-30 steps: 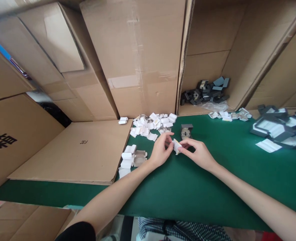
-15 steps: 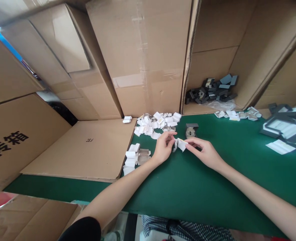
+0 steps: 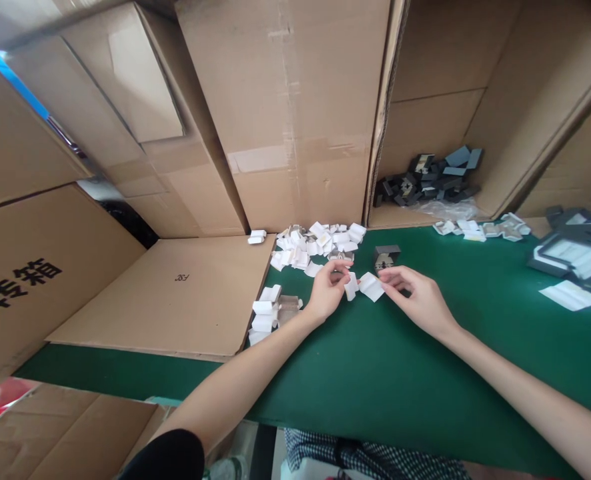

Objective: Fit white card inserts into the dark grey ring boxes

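Over the middle of the green table, my left hand (image 3: 329, 290) pinches a small folded white piece (image 3: 351, 287) between thumb and fingers. A flat white square piece (image 3: 371, 287) is gripped at its right edge by my right hand (image 3: 415, 297). The two white pieces are apart, with a narrow gap between them. Just behind my right fingertips stands an open dark grey small box (image 3: 386, 256), its lower part hidden by the hand. A heap of folded white pieces (image 3: 315, 243) lies behind my left hand, and more white pieces (image 3: 265, 310) sit in a column left of my wrist.
A flat cardboard sheet (image 3: 165, 293) covers the table's left side. Tall cartons (image 3: 295, 120) wall off the back. An open carton holds dark small boxes (image 3: 428, 180). At the right lie stacked grey boxes (image 3: 575, 250) and a row of white pieces (image 3: 480, 230).
The two white pieces, close together before, are now separated. My right hand has moved slightly right with the square one, covering part of the grey box. The view has shifted a little.
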A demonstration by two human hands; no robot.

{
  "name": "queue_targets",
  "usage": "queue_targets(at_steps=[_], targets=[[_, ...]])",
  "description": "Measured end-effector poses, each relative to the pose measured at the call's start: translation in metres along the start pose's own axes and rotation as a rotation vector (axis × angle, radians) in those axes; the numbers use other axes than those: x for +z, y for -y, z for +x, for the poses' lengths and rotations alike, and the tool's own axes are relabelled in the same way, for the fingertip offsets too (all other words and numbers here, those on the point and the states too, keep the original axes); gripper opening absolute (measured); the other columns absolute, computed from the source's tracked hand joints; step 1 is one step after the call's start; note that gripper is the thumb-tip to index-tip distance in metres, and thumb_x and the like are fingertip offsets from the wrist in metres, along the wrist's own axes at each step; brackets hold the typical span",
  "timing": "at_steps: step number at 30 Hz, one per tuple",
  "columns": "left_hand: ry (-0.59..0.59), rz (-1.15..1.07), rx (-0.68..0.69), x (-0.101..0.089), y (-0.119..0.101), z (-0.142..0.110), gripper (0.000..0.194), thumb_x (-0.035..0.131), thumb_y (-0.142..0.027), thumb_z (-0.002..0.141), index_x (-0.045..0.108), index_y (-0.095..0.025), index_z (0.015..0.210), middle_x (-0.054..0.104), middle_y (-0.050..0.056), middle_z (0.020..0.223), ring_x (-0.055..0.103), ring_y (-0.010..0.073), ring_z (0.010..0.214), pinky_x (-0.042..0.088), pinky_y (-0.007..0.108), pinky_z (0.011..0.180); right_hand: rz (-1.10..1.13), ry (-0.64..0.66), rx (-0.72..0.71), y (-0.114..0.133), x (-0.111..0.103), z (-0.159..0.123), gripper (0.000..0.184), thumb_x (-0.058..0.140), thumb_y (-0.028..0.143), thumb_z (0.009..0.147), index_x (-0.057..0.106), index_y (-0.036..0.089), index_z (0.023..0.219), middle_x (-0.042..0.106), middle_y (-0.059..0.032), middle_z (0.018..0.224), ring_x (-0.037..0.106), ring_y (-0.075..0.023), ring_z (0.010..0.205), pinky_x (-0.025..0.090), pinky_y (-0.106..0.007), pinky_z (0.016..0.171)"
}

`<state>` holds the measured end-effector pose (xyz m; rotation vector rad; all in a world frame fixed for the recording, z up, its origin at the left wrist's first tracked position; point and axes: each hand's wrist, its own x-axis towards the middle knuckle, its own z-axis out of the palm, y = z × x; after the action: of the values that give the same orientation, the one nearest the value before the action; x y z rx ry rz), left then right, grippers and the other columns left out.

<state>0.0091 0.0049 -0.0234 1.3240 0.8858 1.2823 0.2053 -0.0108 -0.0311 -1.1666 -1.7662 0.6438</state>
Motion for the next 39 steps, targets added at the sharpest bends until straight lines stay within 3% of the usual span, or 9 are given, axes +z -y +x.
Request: queue_targets(at_steps=[7,13,16,20,23,26,32,36,39], targets=[[-0.126,-0.13,-0.084,-0.004,-0.007,0.004,0.033,0.067,-0.013,0.062,0.061,-0.016,0.094,0.054,-0.001,0.08,0.059,0.0112,0.067,0.05,0.024,0.061,0.089,0.079,0.081,0.001,-0.009,0.003,0.023,0.059,0.039,0.082,0.062,0.019,0.092,0.066,-0.006,0.086,0.062,-0.0189,0.076,0.05,-0.034,0.071],[-0.202,-0.225,-0.132,-0.004,-0.011,0.003,0.036,0.065,-0.01,0.057,0.061,-0.016,0.093,0.057,-0.002,0.08,0.061,0.0106,0.062,0.049,0.024,0.06,0.163,0.519,0.115,0.017,-0.013,-0.001,0.024,0.058,0.041,0.083,0.065,0.017,0.085,0.065,-0.0044,0.079,0.059,-0.0166,0.071,0.047,-0.031,0.065],[-0.227,-0.266,-0.135,-0.006,-0.009,0.005,0.037,0.064,-0.011,0.054,0.061,-0.015,0.091,0.058,-0.002,0.077,0.058,0.0085,0.057,0.046,0.022,0.056,0.276,0.638,0.181,0.029,-0.007,-0.004,0.023,0.06,0.039,0.082,0.065,0.017,0.083,0.065,-0.0033,0.075,0.059,-0.0154,0.067,0.047,-0.03,0.063],[-0.284,-0.358,-0.178,-0.012,-0.006,0.011,0.033,0.068,-0.02,0.057,0.058,-0.014,0.088,0.054,-0.004,0.061,0.05,0.007,0.047,0.038,0.02,0.048,0.578,0.383,0.214,0.039,-0.001,-0.004,0.023,0.065,0.036,0.079,0.066,0.023,0.098,0.067,-0.0055,0.102,0.063,-0.0192,0.089,0.051,-0.036,0.082],[-0.334,-0.386,-0.187,-0.016,-0.004,0.015,0.033,0.07,-0.025,0.059,0.054,-0.015,0.086,0.049,-0.005,0.055,0.045,0.006,0.045,0.033,0.018,0.046,0.733,0.18,0.216,0.036,-0.002,-0.002,0.03,0.064,0.035,0.08,0.064,0.027,0.109,0.057,-0.0061,0.128,0.056,-0.024,0.112,0.046,-0.042,0.096],[-0.342,-0.377,-0.177,-0.018,-0.005,0.016,0.03,0.068,-0.022,0.06,0.053,-0.015,0.085,0.047,-0.005,0.056,0.044,0.0059,0.047,0.032,0.018,0.047,0.679,0.108,0.259,0.029,-0.003,-0.002,0.025,0.066,0.036,0.078,0.068,0.023,0.099,0.061,-0.009,0.121,0.058,-0.0253,0.106,0.049,-0.042,0.09],[-0.361,-0.178,-0.028,-0.014,-0.008,0.01,0.019,0.06,-0.014,0.067,0.057,-0.015,0.085,0.05,-0.003,0.072,0.042,0.0037,0.05,0.029,0.018,0.047,0.537,0.122,0.257,0.026,0.003,-0.005,0.026,0.067,0.041,0.076,0.067,0.019,0.089,0.068,-0.0078,0.091,0.061,-0.0176,0.076,0.052,-0.033,0.07],[-0.317,0.181,0.262,-0.005,-0.017,0.0,0.012,0.05,-0.014,0.079,0.056,-0.017,0.089,0.054,0.003,0.087,0.051,0.0105,0.075,0.038,0.018,0.058,0.372,0.237,0.179,0.035,0.01,-0.008,0.03,0.062,0.047,0.079,0.065,0.02,0.091,0.068,-0.0077,0.091,0.062,-0.0196,0.08,0.05,-0.037,0.077],[-0.255,0.349,0.37,0.001,-0.026,-0.009,0.013,0.045,-0.017,0.085,0.055,-0.019,0.093,0.054,0.005,0.095,0.052,0.014,0.086,0.042,0.021,0.065,0.18,0.307,0.046,0.042,0.016,-0.011,0.031,0.06,0.048,0.079,0.064,0.022,0.095,0.068,-0.0071,0.097,0.061,-0.0223,0.089,0.047,-0.04,0.083]])
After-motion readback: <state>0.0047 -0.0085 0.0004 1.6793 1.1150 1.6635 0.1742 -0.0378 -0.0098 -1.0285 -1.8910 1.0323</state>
